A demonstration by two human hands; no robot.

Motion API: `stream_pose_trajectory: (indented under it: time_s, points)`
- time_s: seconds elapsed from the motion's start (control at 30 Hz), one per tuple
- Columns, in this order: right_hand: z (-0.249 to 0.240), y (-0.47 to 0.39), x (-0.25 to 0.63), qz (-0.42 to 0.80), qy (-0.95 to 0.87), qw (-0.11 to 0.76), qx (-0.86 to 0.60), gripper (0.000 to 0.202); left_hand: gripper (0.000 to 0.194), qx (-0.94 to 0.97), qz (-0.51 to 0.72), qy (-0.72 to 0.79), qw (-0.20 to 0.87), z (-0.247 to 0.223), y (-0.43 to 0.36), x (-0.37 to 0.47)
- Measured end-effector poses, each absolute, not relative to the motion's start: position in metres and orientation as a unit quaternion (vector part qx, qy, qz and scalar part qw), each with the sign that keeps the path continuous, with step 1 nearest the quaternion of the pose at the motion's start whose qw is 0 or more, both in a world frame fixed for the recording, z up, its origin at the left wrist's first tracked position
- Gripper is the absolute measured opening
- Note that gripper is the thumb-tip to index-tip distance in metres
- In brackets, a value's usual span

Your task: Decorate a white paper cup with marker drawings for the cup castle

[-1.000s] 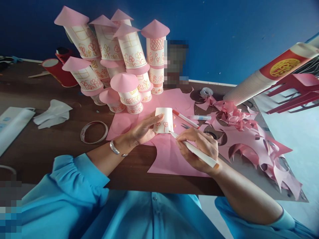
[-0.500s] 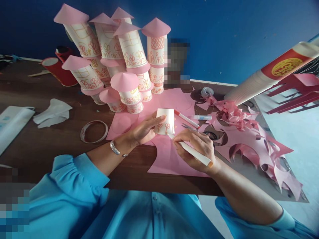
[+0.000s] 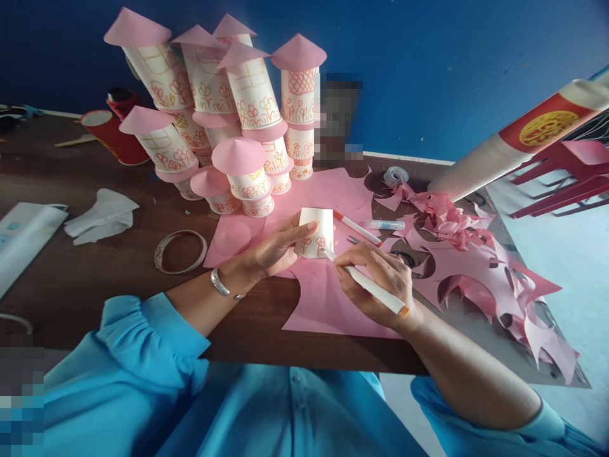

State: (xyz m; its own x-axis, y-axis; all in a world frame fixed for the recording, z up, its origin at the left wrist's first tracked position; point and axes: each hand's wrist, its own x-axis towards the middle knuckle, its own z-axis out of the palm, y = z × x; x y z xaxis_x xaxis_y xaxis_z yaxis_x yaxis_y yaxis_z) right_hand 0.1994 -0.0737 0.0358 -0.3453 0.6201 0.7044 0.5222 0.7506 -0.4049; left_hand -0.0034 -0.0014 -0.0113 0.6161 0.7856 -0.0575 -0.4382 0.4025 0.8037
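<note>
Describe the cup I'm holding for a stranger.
On the dark table, find the cluster of white towers. Nearer you, over the pink paper, your left hand holds a small white cup with reddish flowers. Pink cones top the towers; this cup has none.

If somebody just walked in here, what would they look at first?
Probably the pink-roofed towers, standing in front of the blue wall, left of centre. Next, the small white cup in the left hand, with the right hand holding a marker to its lower part. Then the pink paper scraps spread out on the right.
</note>
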Motion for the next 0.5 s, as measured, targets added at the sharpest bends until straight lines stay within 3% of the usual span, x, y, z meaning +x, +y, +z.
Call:
stream_pose_trajectory:
  time_s: [0.5]
  points:
    - [0.0368,-0.076,0.1984,0.055,-0.827,0.447,-0.335,0.017,0.053,0.413,0.373,0.221,0.801,-0.0112,-0.002,-0.0041]
